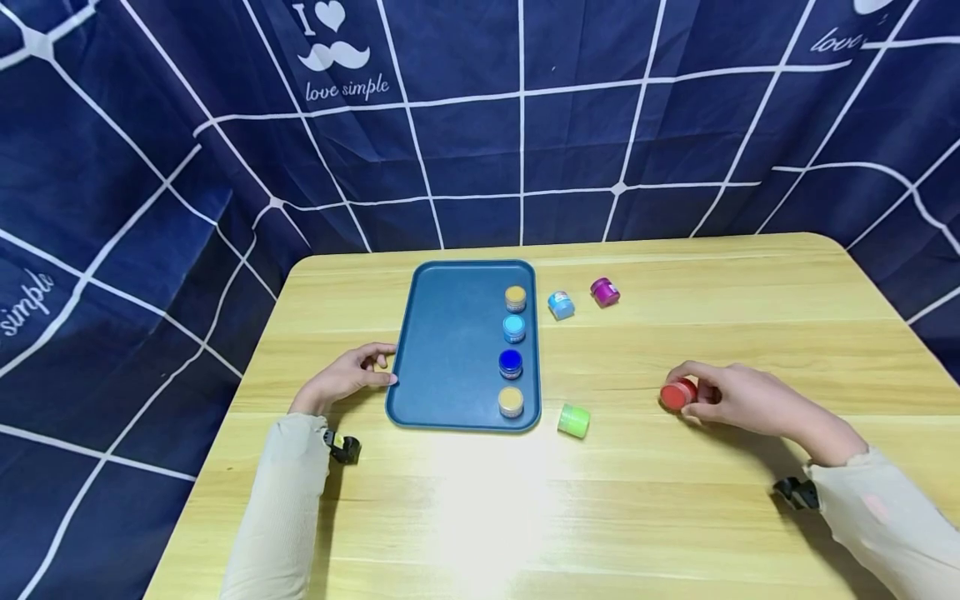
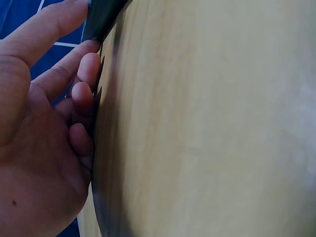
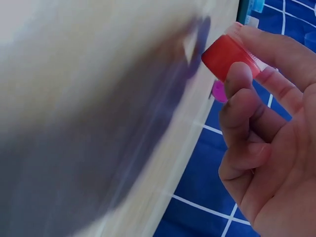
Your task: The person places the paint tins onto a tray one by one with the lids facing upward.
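Note:
My right hand [image 1: 738, 400] pinches a small red paint jar [image 1: 678, 393] between thumb and fingers, on the right side of the table. In the right wrist view the red jar [image 3: 229, 58] is tilted, close to the tabletop. The left hand [image 1: 348, 377] holds the left rim of a dark blue tray [image 1: 450, 350], thumb on the edge and index finger beside it. From the left wrist, the tray's corner [image 2: 101, 19] shows between thumb and index finger, with the other fingers [image 2: 81, 98] curled near the table.
Along the tray's right side stand several jars: yellow-lidded [image 1: 515, 298], light blue [image 1: 513, 328], dark blue [image 1: 510, 363] and another yellow-lidded one [image 1: 511, 402]. On the table lie a light blue jar [image 1: 560, 305], a purple jar [image 1: 605, 292] and a green jar [image 1: 573, 421]. Blue curtains [image 1: 465, 150] hang behind.

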